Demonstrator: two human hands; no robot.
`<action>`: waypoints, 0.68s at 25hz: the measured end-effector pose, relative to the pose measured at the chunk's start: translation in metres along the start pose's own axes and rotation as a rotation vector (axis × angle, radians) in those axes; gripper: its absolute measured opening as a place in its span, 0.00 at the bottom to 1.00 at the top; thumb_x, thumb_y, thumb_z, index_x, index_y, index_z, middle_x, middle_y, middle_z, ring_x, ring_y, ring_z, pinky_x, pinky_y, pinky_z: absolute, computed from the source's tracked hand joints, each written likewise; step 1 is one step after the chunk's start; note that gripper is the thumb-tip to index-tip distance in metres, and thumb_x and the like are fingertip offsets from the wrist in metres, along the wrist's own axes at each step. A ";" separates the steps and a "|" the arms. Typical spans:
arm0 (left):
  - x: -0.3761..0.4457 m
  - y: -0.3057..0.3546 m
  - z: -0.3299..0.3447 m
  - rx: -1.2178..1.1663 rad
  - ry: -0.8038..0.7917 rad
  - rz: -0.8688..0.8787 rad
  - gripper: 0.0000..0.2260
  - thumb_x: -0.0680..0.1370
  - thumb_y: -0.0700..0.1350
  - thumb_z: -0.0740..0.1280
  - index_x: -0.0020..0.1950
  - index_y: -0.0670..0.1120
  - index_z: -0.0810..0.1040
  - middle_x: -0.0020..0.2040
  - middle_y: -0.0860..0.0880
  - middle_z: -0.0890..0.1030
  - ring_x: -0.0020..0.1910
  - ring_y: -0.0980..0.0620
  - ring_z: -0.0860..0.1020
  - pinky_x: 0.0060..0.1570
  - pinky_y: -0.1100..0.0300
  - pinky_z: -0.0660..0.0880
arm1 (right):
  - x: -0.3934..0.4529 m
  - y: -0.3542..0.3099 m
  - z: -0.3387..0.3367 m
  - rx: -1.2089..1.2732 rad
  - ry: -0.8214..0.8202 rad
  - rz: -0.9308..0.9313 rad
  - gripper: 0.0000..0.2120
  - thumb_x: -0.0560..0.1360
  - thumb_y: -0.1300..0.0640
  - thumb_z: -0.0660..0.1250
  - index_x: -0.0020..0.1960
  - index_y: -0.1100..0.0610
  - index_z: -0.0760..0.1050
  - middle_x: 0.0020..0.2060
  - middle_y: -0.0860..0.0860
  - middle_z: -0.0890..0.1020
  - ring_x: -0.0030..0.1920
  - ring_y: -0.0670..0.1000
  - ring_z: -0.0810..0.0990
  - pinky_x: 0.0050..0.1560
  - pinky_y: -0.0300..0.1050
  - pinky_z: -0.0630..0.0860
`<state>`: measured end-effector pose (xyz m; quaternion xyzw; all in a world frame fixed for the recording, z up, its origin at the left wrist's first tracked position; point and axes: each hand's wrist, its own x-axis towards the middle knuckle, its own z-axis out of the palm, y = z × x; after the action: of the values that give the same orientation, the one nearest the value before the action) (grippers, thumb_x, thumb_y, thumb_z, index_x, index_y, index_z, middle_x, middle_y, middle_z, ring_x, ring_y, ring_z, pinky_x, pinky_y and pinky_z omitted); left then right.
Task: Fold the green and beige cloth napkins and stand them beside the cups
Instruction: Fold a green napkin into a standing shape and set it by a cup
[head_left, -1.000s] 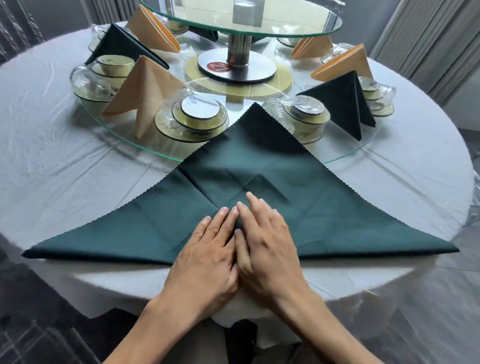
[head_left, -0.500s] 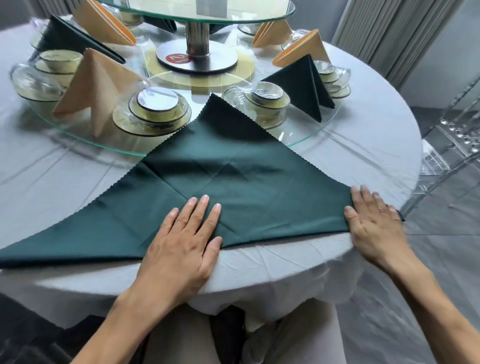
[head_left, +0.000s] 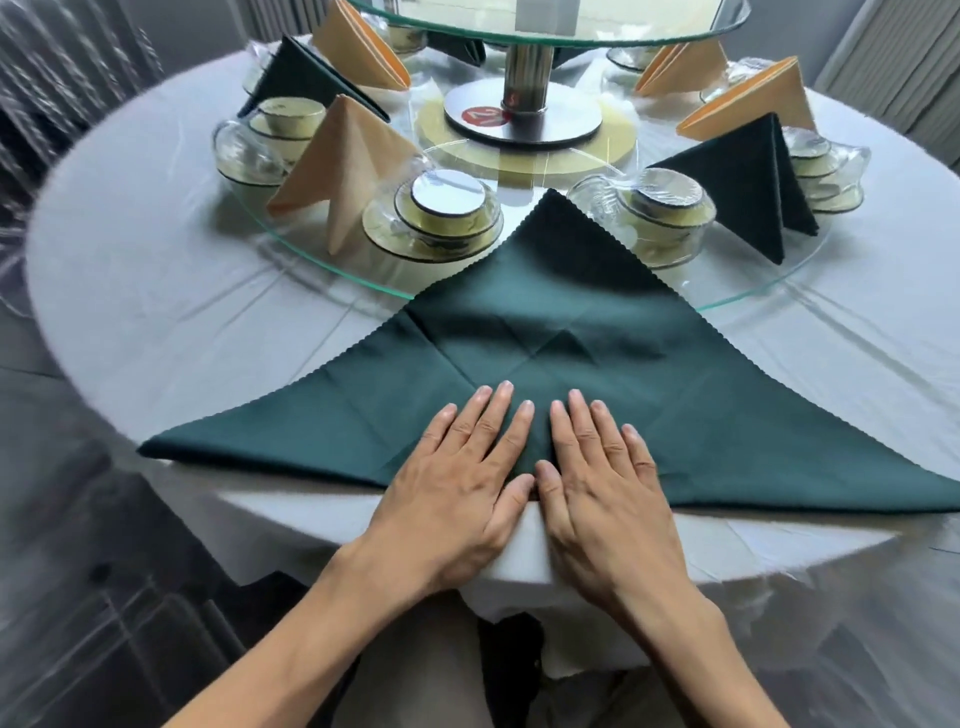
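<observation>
A round table (head_left: 156, 291) in a smooth, faintly creased white cloth carries a clear glass turntable (head_left: 322, 260) ringed with wrapped cups and stiffly peaked beige and green napkins already standing. The green napkin (head_left: 649, 374) lies flat as a wide triangle along the near edge, its far tip lapping onto the glass between two cups (head_left: 447, 213); it looks light, soft and matte with pinked edges, likely to hold a crease, and best taken by its long left and right corners. The left hand (head_left: 457, 488) and right hand (head_left: 602, 493) press side by side at the near fold's middle, fingers straight and flat, grasping nothing.
</observation>
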<state>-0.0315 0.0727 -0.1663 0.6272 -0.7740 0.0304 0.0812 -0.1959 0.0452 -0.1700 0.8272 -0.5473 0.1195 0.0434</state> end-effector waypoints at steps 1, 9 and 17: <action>-0.007 -0.010 -0.003 0.000 -0.023 -0.026 0.28 0.82 0.59 0.49 0.79 0.47 0.63 0.78 0.45 0.62 0.77 0.48 0.60 0.73 0.52 0.51 | -0.001 0.000 0.001 -0.008 0.005 -0.002 0.29 0.79 0.47 0.49 0.73 0.61 0.68 0.73 0.57 0.69 0.72 0.57 0.68 0.70 0.53 0.56; -0.126 -0.166 -0.044 -0.227 -0.107 -0.348 0.31 0.77 0.71 0.43 0.78 0.63 0.50 0.79 0.64 0.45 0.77 0.66 0.41 0.75 0.64 0.37 | -0.003 -0.003 0.005 0.014 0.037 -0.026 0.29 0.79 0.47 0.48 0.75 0.60 0.65 0.74 0.56 0.66 0.74 0.56 0.65 0.72 0.54 0.54; -0.115 -0.190 -0.062 -0.504 0.255 -0.377 0.12 0.73 0.38 0.70 0.52 0.53 0.84 0.58 0.54 0.83 0.62 0.57 0.78 0.67 0.66 0.68 | -0.004 -0.005 0.005 0.022 0.044 -0.033 0.29 0.79 0.47 0.49 0.75 0.60 0.66 0.74 0.57 0.67 0.74 0.57 0.66 0.72 0.54 0.54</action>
<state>0.1826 0.1524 -0.1346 0.7106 -0.6112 -0.0993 0.3342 -0.1921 0.0500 -0.1757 0.8336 -0.5313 0.1430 0.0484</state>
